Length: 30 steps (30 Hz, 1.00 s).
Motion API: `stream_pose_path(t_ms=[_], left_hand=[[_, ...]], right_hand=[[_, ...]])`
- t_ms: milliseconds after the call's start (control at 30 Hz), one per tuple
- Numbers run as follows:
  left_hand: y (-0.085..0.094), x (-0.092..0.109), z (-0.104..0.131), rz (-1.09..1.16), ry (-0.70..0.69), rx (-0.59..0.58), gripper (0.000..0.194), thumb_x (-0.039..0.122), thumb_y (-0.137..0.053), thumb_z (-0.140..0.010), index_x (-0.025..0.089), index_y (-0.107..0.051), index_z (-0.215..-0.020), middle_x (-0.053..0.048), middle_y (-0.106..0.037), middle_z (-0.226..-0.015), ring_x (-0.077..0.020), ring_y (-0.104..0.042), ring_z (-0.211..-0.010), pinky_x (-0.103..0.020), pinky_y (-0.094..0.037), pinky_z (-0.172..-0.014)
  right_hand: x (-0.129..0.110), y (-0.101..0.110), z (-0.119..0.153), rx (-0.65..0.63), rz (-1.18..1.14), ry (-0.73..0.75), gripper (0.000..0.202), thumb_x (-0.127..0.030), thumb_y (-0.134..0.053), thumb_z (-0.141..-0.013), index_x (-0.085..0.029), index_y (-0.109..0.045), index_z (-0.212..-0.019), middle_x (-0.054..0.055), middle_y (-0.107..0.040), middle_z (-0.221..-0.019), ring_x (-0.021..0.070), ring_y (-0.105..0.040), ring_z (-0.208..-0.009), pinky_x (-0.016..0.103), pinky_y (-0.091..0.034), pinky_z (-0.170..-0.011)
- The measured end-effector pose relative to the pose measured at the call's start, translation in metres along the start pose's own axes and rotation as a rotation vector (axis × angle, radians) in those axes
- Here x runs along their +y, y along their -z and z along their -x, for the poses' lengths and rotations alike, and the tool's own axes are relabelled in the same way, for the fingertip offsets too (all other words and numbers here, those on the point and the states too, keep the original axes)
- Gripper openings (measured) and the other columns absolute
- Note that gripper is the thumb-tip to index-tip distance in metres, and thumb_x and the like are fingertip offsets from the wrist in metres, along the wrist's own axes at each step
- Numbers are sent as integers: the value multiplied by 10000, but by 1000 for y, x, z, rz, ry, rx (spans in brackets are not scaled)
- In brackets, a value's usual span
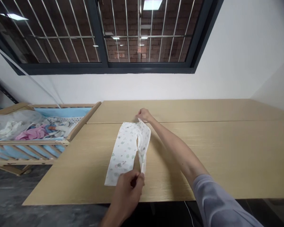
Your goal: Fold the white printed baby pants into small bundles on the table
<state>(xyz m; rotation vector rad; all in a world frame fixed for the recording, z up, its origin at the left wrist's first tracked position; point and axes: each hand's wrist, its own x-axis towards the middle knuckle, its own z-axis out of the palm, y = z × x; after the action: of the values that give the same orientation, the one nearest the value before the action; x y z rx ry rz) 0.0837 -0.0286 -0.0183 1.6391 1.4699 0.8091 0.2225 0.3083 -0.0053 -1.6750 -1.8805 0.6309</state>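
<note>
A pair of small white baby pants (123,147) with a scattered green and grey print lies on the wooden tabletop. One leg rests flat on the left, while the other is lifted and partly turned over at the right. My left hand (130,190) pinches the hem of that right leg near the table's front edge. Farther back, my right hand (144,115) is closed on the top right corner of the waist, with its fingertips partly hidden. Between the legs a gap shows, with an opening at the crotch.
The light wooden table (215,151) has a seam running across it towards the back. At the left stands a wooden crib (85,121) with blue lining, holding heaped clothes and a pink cloth (34,132). A barred window (146,67) is set in the white wall behind.
</note>
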Motion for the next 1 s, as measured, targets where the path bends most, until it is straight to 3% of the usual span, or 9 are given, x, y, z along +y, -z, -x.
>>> stream_pose_path(t_ms=[133,300,533,633,733,767,833,900,1000], left_hand=[[27,-36,22,-39,112,156,485,572,-405,-885,215,-519,-578,22,-482,-504,-137,-466,-510,-256,-322,-522],[46,-81,40,-391,225,354,442,518,-405,-870,222,-571,-587,-9,-602,-546,-169,-569,-543,-271,-329,-561],[49,-86,42,-715,355,299,368,391,-429,-941,251,-616,-657,-22,-724,-677,-244,-704,-688,-294,-307,-568],[50,-85,46,-801,249,429,371,451,-487,-953,252,-600,-661,-17,-704,-650,-248,-686,-651,-306,-343,-567],[46,-87,54,-853,-145,631,246,429,-552,-947,232,-660,-847,-52,-740,-821,-246,-682,-767,-345,-453,-726],[42,-88,57,-861,-277,654,209,391,-566,-942,216,-675,-980,-78,-752,-952,-251,-687,-861,-356,-468,-798],[30,-93,61,-886,-444,623,366,330,-579,-926,183,-609,-1260,-130,-706,-1229,-264,-662,-1087,-361,-468,-909],[13,-100,64,-954,-475,573,538,315,-576,-911,160,-499,-1420,-160,-628,-1385,-283,-594,-1255,-365,-454,-964],[-12,-114,66,-1049,-428,578,664,336,-567,-898,169,-394,-1518,-192,-630,-1383,-330,-594,-1267,-433,-437,-973]], right_hand=[[-30,-25,-4,-16,26,-2,83,-220,-732,-726,-149,-690,-732,76,-725,-772,172,-664,-761,217,-465,-628],[-52,-64,3,5,51,3,179,-244,-700,-784,-155,-707,-939,98,-745,-957,187,-684,-861,221,-473,-652],[-66,-90,8,-16,117,-13,217,-277,-684,-836,-138,-688,-1002,169,-722,-1073,277,-701,-946,296,-506,-693],[-71,-86,21,-6,131,32,322,-397,-609,-923,-140,-657,-1112,180,-704,-1151,300,-681,-1045,348,-521,-819],[-73,-80,59,-16,137,300,435,-435,-496,-999,-138,-565,-1310,189,-633,-1323,293,-594,-1236,396,-453,-1021],[-73,-78,78,-63,134,444,481,-448,-469,-1014,-136,-520,-1375,194,-587,-1396,291,-549,-1301,411,-421,-1072],[-70,-76,123,-237,124,739,578,-492,-422,-1029,-144,-409,-1491,189,-449,-1544,289,-425,-1427,442,-366,-1140],[-64,-77,169,-469,129,978,634,-507,-394,-1036,-175,-302,-1568,151,-291,-1645,266,-251,-1528,444,-289,-1202],[-52,-82,216,-692,120,1189,648,-456,-386,-1049,-127,-255,-1592,160,-250,-1655,224,-164,-1554,391,-204,-1246]])
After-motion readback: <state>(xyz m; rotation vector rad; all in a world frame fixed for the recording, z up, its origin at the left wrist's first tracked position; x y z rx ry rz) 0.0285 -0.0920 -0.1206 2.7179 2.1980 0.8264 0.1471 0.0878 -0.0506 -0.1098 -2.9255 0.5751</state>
